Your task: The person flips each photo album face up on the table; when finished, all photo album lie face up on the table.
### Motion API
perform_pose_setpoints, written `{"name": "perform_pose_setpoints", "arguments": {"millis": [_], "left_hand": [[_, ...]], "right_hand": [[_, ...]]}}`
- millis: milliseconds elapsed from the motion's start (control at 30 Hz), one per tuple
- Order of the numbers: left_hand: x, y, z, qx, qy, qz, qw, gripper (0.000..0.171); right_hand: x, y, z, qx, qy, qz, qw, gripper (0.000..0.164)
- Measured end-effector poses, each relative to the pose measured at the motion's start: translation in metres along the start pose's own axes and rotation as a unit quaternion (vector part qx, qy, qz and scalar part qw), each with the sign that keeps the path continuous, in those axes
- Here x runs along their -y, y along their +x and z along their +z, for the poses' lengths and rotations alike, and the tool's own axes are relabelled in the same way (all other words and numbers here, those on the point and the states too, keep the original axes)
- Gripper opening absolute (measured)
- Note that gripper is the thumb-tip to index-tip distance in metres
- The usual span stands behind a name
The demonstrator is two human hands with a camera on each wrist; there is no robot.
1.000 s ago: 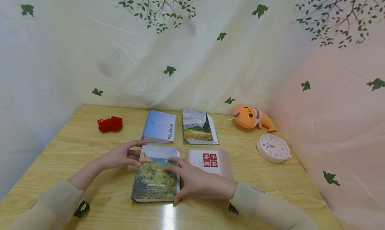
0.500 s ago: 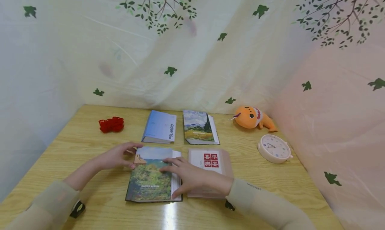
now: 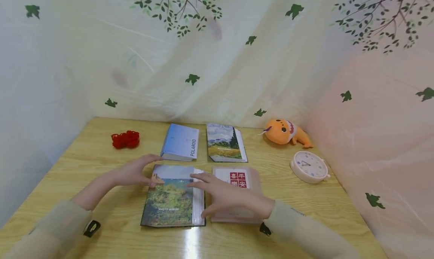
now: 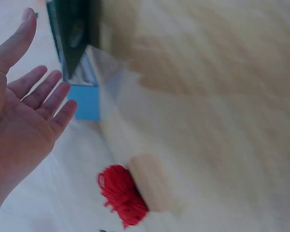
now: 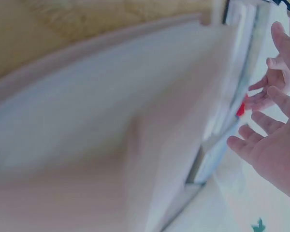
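Left hand (image 3: 133,171) and right hand (image 3: 223,193) both spread, fingers relaxed, no hold on anything; can't tell if either touches green album (image 3: 169,198). Green album flat on table (image 3: 122,217), between hands, just beside pink album (image 3: 234,214), nearer than blue album (image 3: 179,141); probably laid face up in rows so covers show

Photo album (image 3: 168,198), pink book (image 3: 239,179) — partly hidden, sleeves (image 3: 315,230) cropped
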State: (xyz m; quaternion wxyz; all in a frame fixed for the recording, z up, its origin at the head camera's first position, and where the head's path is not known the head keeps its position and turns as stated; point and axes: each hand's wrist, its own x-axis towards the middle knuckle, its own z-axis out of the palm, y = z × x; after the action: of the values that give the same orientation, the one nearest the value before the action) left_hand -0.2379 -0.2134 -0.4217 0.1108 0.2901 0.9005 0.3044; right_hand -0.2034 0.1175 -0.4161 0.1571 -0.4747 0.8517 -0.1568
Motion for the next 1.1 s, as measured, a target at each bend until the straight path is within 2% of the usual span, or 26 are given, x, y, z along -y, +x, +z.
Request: {"name": "perform_pose_setpoints", "arguments": {"millis": [133, 233, 400, 633, 767, 900, 1000, 1100], "left_hand": [[-0.023, 0.012, -0.003, -0.009, 0.005, -0.006, 0.9999, 0.088], [-0.04, 0.02, 0.002, -0.007, 0.005, 0.0, 1.0, 0.088], [-0.069, 0.033, 0.021, -0.013, 0.008, 0.019, 0.9997, 0.088], [-0.1, 0.047, 0.044, -0.006, 0.009, 0.014, 0.9998, 0.097], [-0.113, 0.056, 0.057, -0.003, 0.027, 0.019, 0.9994, 0.101], [-0.123, 0.064, 0.067, 0.021, 0.048, 0.035, 0.998, 0.104], [-0.127, 0.071, 0.072, 0.043, 0.075, 0.047, 0.9951, 0.106], [-0.125, 0.079, 0.076, 0.05, 0.109, 0.065, 0.9907, 0.107]], "right_hand": [[-0.005, -0.014, -0.01, -0.03, -0.009, 0.006, 0.999, 0.09], [-0.012, -0.026, -0.016, -0.044, -0.001, 0.02, 0.999, 0.089], [-0.033, -0.046, -0.024, -0.074, 0.002, 0.032, 0.997, 0.088], [-0.066, -0.071, -0.033, -0.086, 0.021, 0.065, 0.994, 0.087], [-0.082, -0.083, -0.037, -0.104, 0.016, 0.067, 0.992, 0.085], [-0.098, -0.096, -0.039, -0.111, 0.036, 0.095, 0.989, 0.083], [-0.109, -0.104, -0.04, -0.112, 0.051, 0.117, 0.985, 0.084], [-0.119, -0.108, -0.039, -0.113, 0.051, 0.13, 0.984, 0.082]]}}
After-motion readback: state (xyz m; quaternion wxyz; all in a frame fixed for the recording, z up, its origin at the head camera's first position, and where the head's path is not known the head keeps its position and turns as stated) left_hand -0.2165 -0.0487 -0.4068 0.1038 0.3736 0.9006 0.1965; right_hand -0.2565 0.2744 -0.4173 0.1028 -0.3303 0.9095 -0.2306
